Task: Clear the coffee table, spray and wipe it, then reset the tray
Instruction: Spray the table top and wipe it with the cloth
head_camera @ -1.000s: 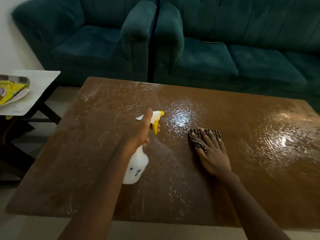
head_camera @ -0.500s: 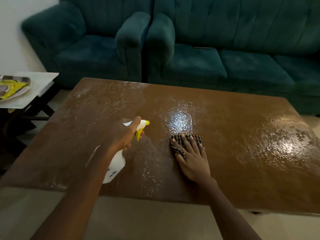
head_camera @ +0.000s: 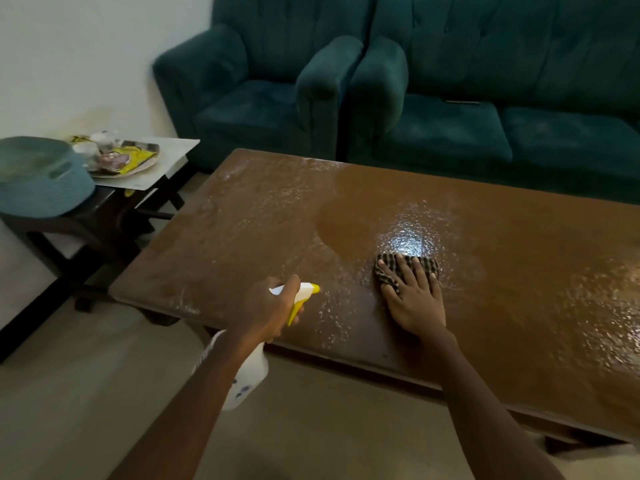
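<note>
Now left hand [head_camera: 266,308] fingers grip spray bottle [head_camera: 247,375]; right hand [head_camera: 414,299] flat on cloth [head_camera: 407,268]; tray [head_camera: 124,161] holds wrappers.

2 bare forearms reach up from the bottom of the frame.

The left hand [head_camera: 268,311], lower centre, is curled closed around a spray bottle [head_camera: 247,374]; the right hand [head_camera: 414,299], right of centre, lies palm down, fingers spread flat, pressing a cloth [head_camera: 388,277].
</note>
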Tool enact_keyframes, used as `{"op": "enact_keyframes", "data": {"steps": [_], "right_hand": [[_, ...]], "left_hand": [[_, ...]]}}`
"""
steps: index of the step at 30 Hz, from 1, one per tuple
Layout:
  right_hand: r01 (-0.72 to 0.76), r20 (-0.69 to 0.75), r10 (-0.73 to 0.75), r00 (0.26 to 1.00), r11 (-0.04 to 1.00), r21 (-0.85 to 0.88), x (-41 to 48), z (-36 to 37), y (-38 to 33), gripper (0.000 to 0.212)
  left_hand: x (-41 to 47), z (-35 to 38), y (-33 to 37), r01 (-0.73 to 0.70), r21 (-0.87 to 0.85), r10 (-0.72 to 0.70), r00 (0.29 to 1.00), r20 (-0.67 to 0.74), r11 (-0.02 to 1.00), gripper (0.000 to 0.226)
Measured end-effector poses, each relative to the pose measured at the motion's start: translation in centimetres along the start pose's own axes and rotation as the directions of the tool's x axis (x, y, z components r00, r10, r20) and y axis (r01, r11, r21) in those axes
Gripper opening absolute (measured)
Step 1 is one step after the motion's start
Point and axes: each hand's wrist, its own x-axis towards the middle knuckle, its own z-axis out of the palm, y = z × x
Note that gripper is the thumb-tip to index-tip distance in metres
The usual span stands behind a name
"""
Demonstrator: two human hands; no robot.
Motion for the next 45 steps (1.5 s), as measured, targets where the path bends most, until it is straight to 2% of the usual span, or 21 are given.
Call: {"op": "enact_keyframes", "data": {"steps": [3,6,12,16,19,21,23,25,30,32,34,36,40,42,45], "right_hand": [[-0.020,-0.014,0.020,1.000,1.000,-0.003,0.0,0.0,-0.3,0.052],[-0.050,0.003,0.050,0.999,0.999,0.008,-0.3,-0.2,-0.8,0.051],[-0.141,0.035,0.140,0.990,0.989,0.033,0.9,0.0,-3.9,0.052],[0.045,0.055,-0.044,0.997,0.999,-0.007,2.5,1.1,-9.8,0.052],[0.194,0.031,-0.192,0.981,0.979,-0.059,0.2,2.9,-13.3,0.055],[0.261,0.007,-0.261,0.965,0.962,-0.079,-3.0,3.7,-13.3,0.061],[0.290,-0.018,-0.291,0.956,0.955,-0.059,-6.3,4.2,-11.9,0.058],[0.248,-0.049,-0.251,0.967,0.967,-0.058,-8.9,4.4,-9.6,0.054],[-0.021,-0.103,0.010,0.995,0.994,-0.107,-8.8,2.5,-3.8,0.060],[-0.155,-0.114,0.147,0.983,0.985,-0.070,-6.8,2.1,-4.0,0.062],[-0.227,-0.113,0.221,0.969,0.973,-0.040,-5.4,2.5,-6.3,0.058],[-0.161,-0.111,0.153,0.982,0.985,-0.065,-5.2,3.4,-9.2,0.061],[0.106,-0.088,-0.113,0.990,0.991,-0.084,-8.1,5.1,-11.8,0.061],[0.137,-0.087,-0.143,0.986,0.988,-0.073,-9.0,5.2,-11.1,0.058],[0.097,-0.109,-0.103,0.989,0.994,-0.059,-9.3,5.0,-10.4,0.060]], "left_hand": [[-0.6,-0.5,-1.6,0.015,-0.089,-0.016,1.000,-0.014,0.996,0.040],[-1.0,-1.5,-2.7,-0.031,-0.184,0.027,0.999,-0.023,0.982,0.034],[-1.3,-4.0,-3.6,-0.067,-0.278,0.041,0.994,-0.098,0.958,0.038],[-0.8,-5.1,-4.5,-0.073,-0.268,0.046,0.993,-0.107,0.961,0.042],[-0.5,-5.5,-5.2,-0.053,-0.285,0.020,0.993,-0.115,0.957,0.042],[-0.3,-5.5,-5.4,-0.020,-0.291,-0.008,0.996,-0.094,0.957,0.042],[0.1,-5.4,-5.6,-0.002,-0.281,-0.019,0.997,-0.071,0.960,0.040],[0.4,-5.3,-5.5,-0.010,-0.270,-0.005,0.999,-0.052,0.963,0.037],[0.7,-4.5,-5.1,-0.032,-0.308,0.022,0.999,-0.036,0.951,0.033],[0.8,-4.4,-4.9,-0.038,-0.307,0.030,0.999,-0.031,0.951,0.033],[0.7,-4.6,-4.9,-0.043,-0.320,0.034,0.999,-0.034,0.946,0.032],[0.7,-4.5,-5.0,-0.037,-0.317,0.032,0.999,-0.022,0.948,0.033],[0.7,-4.7,-5.2,-0.078,-0.300,0.077,0.997,-0.015,0.951,0.035],[0.7,-5.0,-5.2,-0.121,-0.290,0.117,0.993,-0.029,0.949,0.038],[0.8,-5.4,-5.4,-0.164,-0.252,0.161,0.986,-0.033,0.954,0.040]]}}
